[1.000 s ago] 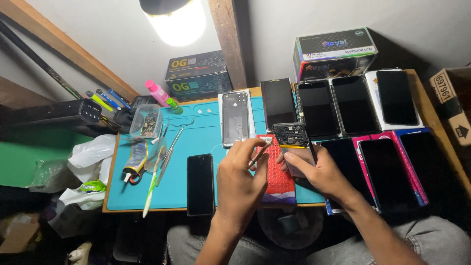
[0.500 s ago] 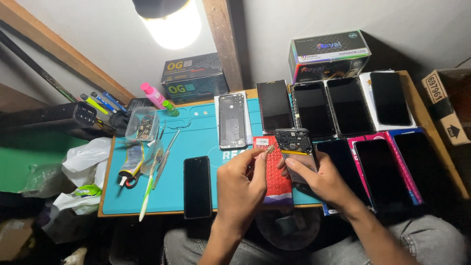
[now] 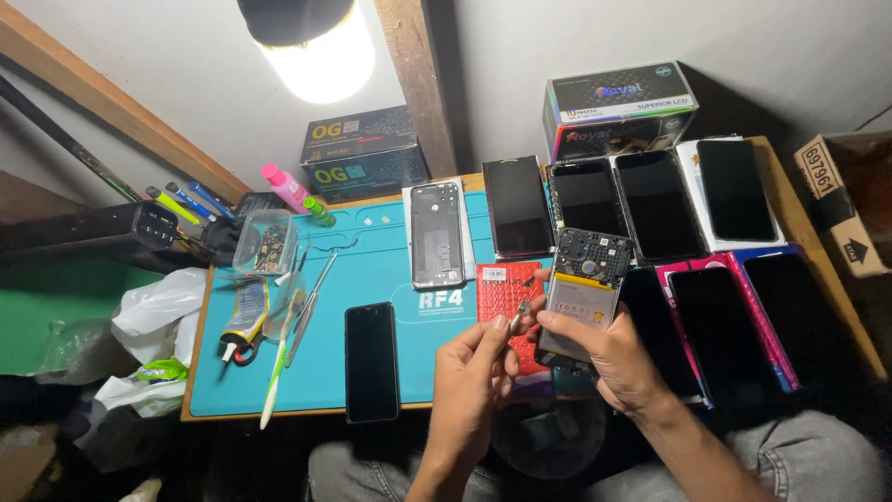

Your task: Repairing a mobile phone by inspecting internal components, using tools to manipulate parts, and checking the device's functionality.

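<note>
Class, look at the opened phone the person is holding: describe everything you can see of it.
The opened phone has its back cover off, showing a dark circuit section at the top and a pale grey battery below. It is tilted slightly, raised above the teal mat and partly over a red patterned case. The right hand grips its lower part; the left hand holds a small metal piece at its left edge.

You worked over a smooth, matt teal rubber-like mat on a bare wooden tabletop. The opened phone in your right hand showed a dull dark board and a pale matt battery, beside a red bumpy-textured sheet. The dark phone screens looked glossy glass, and the small tub was clear plastic.
</note>
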